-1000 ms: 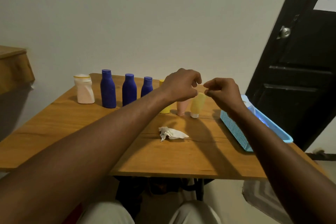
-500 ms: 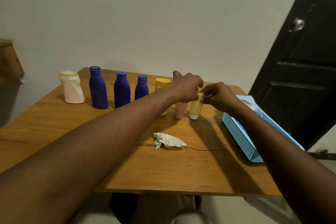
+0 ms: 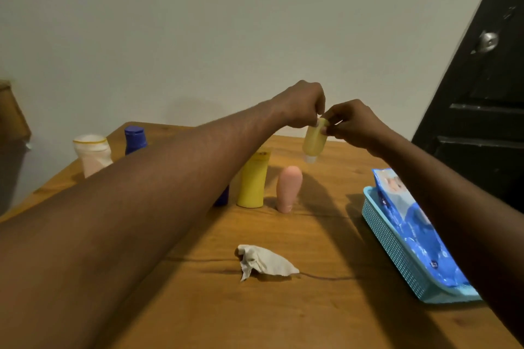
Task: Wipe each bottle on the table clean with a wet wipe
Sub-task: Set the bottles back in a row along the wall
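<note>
Left hand (image 3: 300,105) and right hand (image 3: 354,125) meet in the air over the far side of the table (image 3: 326,306), both arms stretched forward with knuckles up. Their curled fingers pinch the top end of the small yellow bottle (image 3: 314,140), which hangs cap down, clear of the tabletop. Below it stand the pink bottle (image 3: 287,188) and the larger yellow bottle (image 3: 253,181). 1 crumpled wipe (image 3: 263,262) lies nearer, well apart from both hands.
</note>
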`<state>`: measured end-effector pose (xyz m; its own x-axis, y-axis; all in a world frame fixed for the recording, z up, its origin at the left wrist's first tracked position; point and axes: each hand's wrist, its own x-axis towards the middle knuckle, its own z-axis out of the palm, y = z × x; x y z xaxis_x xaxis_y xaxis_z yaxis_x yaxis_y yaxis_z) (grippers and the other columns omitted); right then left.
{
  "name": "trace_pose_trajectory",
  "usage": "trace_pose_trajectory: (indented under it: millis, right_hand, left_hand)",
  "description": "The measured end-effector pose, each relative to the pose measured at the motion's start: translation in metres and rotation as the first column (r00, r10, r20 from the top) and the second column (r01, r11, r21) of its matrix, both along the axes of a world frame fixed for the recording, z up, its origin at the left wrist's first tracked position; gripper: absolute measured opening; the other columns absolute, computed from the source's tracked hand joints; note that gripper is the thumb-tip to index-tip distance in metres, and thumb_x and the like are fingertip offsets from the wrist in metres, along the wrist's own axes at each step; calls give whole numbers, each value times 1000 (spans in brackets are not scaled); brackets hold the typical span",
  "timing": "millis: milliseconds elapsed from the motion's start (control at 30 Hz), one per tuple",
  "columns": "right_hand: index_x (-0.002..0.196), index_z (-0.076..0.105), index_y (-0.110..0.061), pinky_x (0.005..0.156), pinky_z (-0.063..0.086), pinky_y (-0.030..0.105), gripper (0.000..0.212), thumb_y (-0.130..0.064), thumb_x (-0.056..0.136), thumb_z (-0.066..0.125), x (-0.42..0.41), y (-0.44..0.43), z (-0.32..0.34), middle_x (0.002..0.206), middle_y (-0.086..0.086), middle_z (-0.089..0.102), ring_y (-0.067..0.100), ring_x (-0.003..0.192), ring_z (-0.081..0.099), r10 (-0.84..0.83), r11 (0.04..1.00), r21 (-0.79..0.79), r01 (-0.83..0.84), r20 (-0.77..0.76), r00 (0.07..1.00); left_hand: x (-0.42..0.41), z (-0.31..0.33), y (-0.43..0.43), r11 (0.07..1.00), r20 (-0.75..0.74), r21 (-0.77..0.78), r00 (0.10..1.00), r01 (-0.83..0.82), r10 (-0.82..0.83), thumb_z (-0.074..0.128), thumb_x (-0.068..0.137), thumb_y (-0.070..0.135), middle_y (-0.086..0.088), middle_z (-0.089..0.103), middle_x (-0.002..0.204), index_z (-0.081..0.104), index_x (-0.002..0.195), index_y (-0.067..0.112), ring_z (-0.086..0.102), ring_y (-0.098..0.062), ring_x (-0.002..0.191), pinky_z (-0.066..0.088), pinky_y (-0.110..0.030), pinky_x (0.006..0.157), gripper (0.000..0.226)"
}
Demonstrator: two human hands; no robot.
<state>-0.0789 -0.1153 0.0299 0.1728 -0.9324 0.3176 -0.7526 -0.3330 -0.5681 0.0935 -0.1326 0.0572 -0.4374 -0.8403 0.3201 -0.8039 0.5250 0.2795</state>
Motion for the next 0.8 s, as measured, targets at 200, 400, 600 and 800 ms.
trace_pose_trajectory:
  millis: [200,400,600,800]
  right_hand:
    - [107,75,-3,73,50,33,20,2,87,75,11,-57,5,90,6,68,23,86,63,-21,998,58,27,-96,995]
    - [114,73,1,72,46,32,26,-1,88,75,15,-102,-14,97,9,63,25,88,59,-29,994,99,52,-218,976]
    - [116,72,2,76,47,34,27,-1,89,74,17,-123,-35,99,10,63,25,91,60,-46,990,118,80,-267,963]
    - [120,70,4,75,45,33,30,-1,91,72,16,-130,-37,105,15,66,25,91,59,-54,989,116,91,-290,956]
  left_hand:
    - [-3,-1,-52,996,64,60,996,-59,55,78,89,8,-8,69,116,69,121,9,67,-23,105,57,-32,87,33]
    - [-10,-22,-88,985,200,156,979,-81,48,78,91,16,-9,68,130,62,136,7,64,-26,114,53,-33,90,49]
    - [-18,-33,-103,969,304,230,952,-96,22,72,95,18,-11,66,132,61,138,6,65,-27,112,55,-35,91,46]
    - [-23,-35,-104,962,316,256,949,-96,11,70,97,15,-9,63,131,59,140,7,58,-23,104,52,-34,89,45]
